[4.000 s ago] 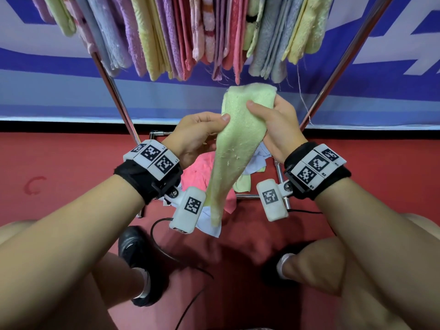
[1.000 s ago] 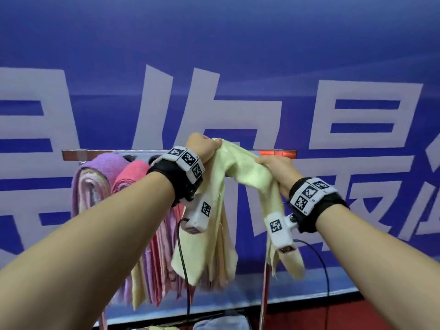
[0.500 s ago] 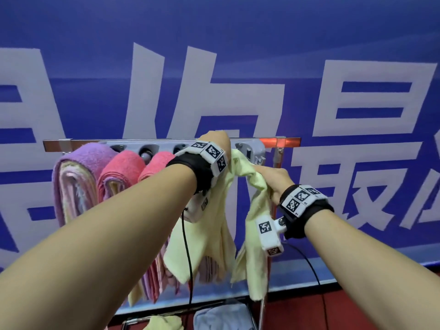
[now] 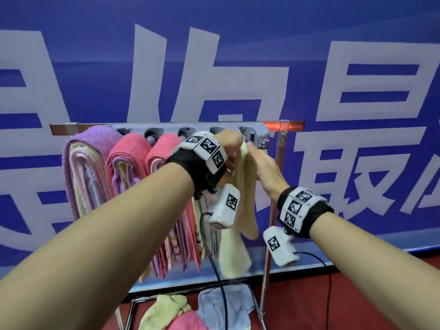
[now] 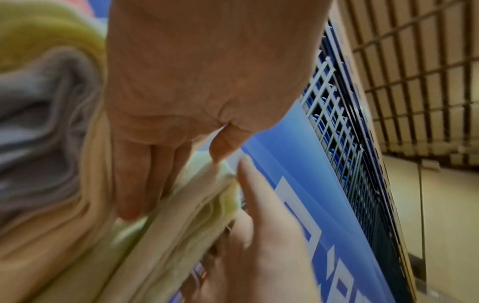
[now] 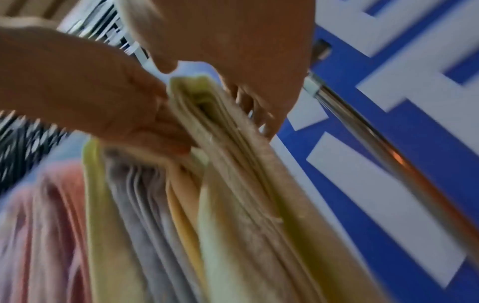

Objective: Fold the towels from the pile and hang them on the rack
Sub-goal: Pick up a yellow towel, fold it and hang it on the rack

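Observation:
A pale yellow-green towel [image 4: 247, 186] hangs folded over the rack [image 4: 95, 126], near its right end. My left hand [image 4: 232, 142] sits on top of the fold and pinches it between fingers and thumb [image 5: 217, 157]. Straight fingers of my right hand [image 4: 253, 154] lie flat against the towel's right side. In the right wrist view the layered towel [image 6: 233, 164] runs down between both hands. Purple [image 4: 88, 148] and pink [image 4: 128, 151] folded towels hang to the left on the same rack.
The rack's chrome right post [image 4: 273, 210] stands just right of my hands. On its lower frame lies the pile: a yellow-green [image 4: 171, 310], a pink [image 4: 188, 322] and a pale blue towel [image 4: 226, 303]. A blue banner with white characters [image 4: 238, 55] fills the background.
The towel, held spread between both hands before, now hangs gathered over the rack. My right hand has released its pinch and lies flat on the cloth. Left hand stays on top.

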